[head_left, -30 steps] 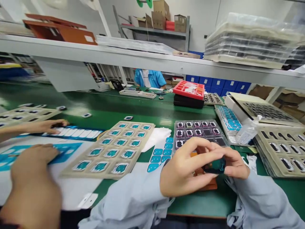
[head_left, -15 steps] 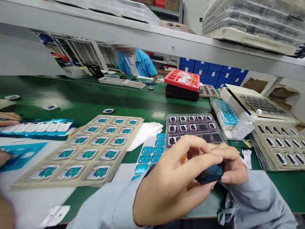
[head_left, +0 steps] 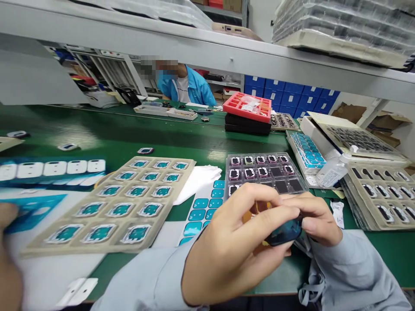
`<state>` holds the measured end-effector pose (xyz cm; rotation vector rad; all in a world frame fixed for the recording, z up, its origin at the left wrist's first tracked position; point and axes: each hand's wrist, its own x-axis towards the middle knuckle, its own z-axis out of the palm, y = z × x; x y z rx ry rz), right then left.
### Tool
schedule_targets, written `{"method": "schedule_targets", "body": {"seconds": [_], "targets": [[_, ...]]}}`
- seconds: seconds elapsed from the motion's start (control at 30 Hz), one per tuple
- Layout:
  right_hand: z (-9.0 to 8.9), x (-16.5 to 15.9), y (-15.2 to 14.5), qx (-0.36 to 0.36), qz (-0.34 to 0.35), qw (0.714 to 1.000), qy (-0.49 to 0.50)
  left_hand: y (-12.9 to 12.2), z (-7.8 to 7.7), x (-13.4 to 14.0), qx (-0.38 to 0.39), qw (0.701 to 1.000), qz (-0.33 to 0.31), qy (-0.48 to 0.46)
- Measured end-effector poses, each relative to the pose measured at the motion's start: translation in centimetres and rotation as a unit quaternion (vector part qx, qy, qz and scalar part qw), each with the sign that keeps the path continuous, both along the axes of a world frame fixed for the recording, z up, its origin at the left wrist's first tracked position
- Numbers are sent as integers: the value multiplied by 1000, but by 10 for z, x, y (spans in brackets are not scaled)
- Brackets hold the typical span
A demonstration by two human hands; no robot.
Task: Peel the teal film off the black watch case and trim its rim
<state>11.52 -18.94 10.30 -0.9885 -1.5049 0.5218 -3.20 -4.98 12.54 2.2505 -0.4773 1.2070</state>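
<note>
Between my two hands is a small dark glossy part with rounded corners, like a watch screen (head_left: 284, 232). My left hand (head_left: 236, 242) curls round it, with fingers across its top and the thumb beneath. My right hand (head_left: 319, 218) pinches its right edge with thumb and fingers. Something amber (head_left: 253, 212) shows behind my left fingers; I cannot make out what it is. Just beyond my hands lies a clear tray (head_left: 270, 160) of purple-edged frames. A sheet of blue film stickers (head_left: 199, 203) is beside my left wrist.
A beige tray (head_left: 128, 198) holds several white-and-teal parts. Stacked trays (head_left: 385, 207) and a clear bottle (head_left: 333, 169) stand at right. A co-worker's blurred hand (head_left: 7, 214) is at the left edge. A person in a blue jacket (head_left: 197, 88) sits opposite, below a shelf (head_left: 207, 54).
The dark part has tilted slightly in my hands, and my right fingers have shifted along its edge. At far left, one co-worker hand near the white sticker strip has gone from view.
</note>
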Motion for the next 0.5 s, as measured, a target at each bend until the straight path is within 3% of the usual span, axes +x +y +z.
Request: {"method": "schedule_targets", "body": {"seconds": [0.13, 0.3, 0.37, 0.43, 0.5], "targets": [[4, -3, -2, -18, -42, 999, 3, 0, 1, -1, 42, 998, 53, -7], [13, -7, -6, 2, -218, 975, -54, 4, -5, 8, 136, 979, 144, -39], [18, -9, -10, 16, -265, 961, -76, 7, -9, 19, 90, 991, 91, -24], [22, -12, -14, 21, -272, 957, -94, 11, -14, 32, -19, 999, -44, 12], [24, -15, -19, 28, -271, 954, -123, 12, -18, 43, -157, 966, -201, 47]]}}
